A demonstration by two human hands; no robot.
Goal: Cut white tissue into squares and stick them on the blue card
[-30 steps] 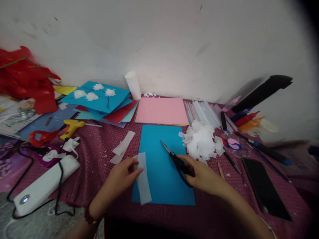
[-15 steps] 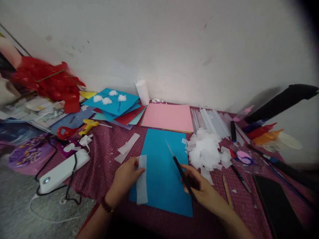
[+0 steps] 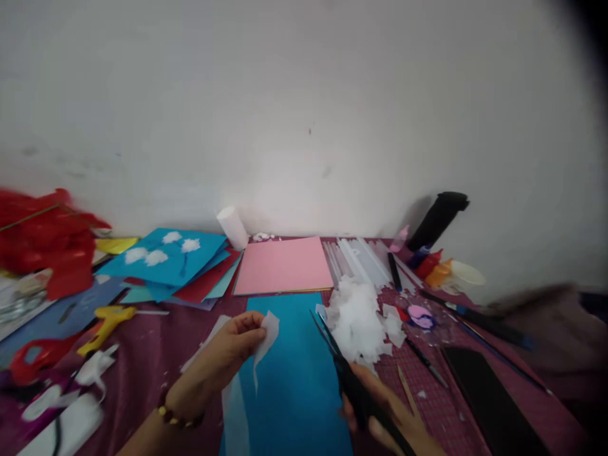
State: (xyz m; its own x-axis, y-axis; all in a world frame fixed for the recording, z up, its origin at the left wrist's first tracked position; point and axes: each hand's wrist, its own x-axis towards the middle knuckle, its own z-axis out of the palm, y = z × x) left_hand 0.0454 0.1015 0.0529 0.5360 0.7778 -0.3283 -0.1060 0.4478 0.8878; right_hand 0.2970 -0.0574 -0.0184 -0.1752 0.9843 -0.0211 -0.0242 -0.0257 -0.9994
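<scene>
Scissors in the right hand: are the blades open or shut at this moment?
Slightly open: the scissors in the right hand show two separate blade tips, with a narrow gap between the blades.

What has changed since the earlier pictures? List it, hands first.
The left hand has raised a white paper piece above the blue sheet; a white strip lies below it. The scissors, held in the right hand throughout, now show slightly parted blades. The white paper pile and pink sheet stayed put.

Pale wall [image 3: 266,114] (smudgy); maroon-draped table [image 3: 147,345]
</scene>
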